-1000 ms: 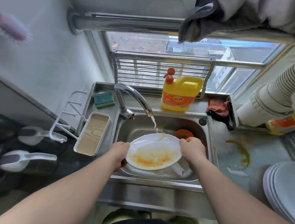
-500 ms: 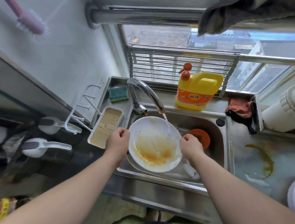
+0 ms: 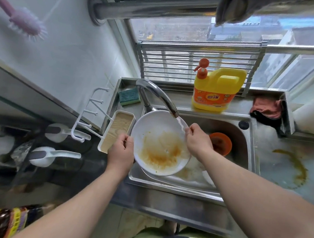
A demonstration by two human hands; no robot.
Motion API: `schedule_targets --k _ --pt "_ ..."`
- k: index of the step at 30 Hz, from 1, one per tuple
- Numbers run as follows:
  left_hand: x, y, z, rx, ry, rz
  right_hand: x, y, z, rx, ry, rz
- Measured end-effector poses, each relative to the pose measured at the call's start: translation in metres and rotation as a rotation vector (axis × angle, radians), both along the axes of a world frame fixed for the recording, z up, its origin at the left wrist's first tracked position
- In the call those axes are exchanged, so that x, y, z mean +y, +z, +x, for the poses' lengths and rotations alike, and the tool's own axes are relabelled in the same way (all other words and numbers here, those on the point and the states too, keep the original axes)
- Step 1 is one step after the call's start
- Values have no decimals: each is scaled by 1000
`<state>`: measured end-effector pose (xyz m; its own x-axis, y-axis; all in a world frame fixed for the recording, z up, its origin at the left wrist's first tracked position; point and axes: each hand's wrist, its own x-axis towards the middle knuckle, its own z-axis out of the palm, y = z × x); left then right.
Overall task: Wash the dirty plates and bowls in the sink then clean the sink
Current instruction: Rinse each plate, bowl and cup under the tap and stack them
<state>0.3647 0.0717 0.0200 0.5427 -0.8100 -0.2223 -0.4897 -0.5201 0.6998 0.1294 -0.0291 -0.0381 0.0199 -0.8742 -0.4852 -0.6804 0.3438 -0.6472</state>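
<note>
A white plate (image 3: pixel 157 134) smeared with orange-brown sauce is held tilted over the steel sink (image 3: pixel 244 144). My left hand (image 3: pixel 121 152) grips its left rim and my right hand (image 3: pixel 197 140) grips its right rim. The faucet (image 3: pixel 158 95) runs, and its stream lands on the plate's upper right edge by my right fingers. Under the plate lie more white dishes (image 3: pixel 195 170) with sauce on them, partly hidden. An orange bowl (image 3: pixel 221 142) sits deeper in the sink, behind my right hand.
A yellow detergent jug (image 3: pixel 215 89) and a green sponge (image 3: pixel 129 96) stand on the ledge behind the sink, a red cloth (image 3: pixel 266 108) at the right. Brown sauce (image 3: pixel 297 167) stains the right counter. A white tray (image 3: pixel 117 130) hangs left of the sink.
The plate has been raised and tipped toward the faucet, moving up and left. The water now hits its upper right rim instead of falling past its far edge.
</note>
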Motion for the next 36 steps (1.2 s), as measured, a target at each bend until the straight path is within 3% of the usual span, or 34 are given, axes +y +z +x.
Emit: schedule_targets --k 6,17,36 --pt "-1 -9 -16 92 -4 112 -2 5 -23 88 22 -58" --pt "-19 -17 -28 117 -114 115 -3 13 -46 224 -60 -178" --pt "-58 -27 -85 317 -264 105 2 39 -118 340 -243 -280"
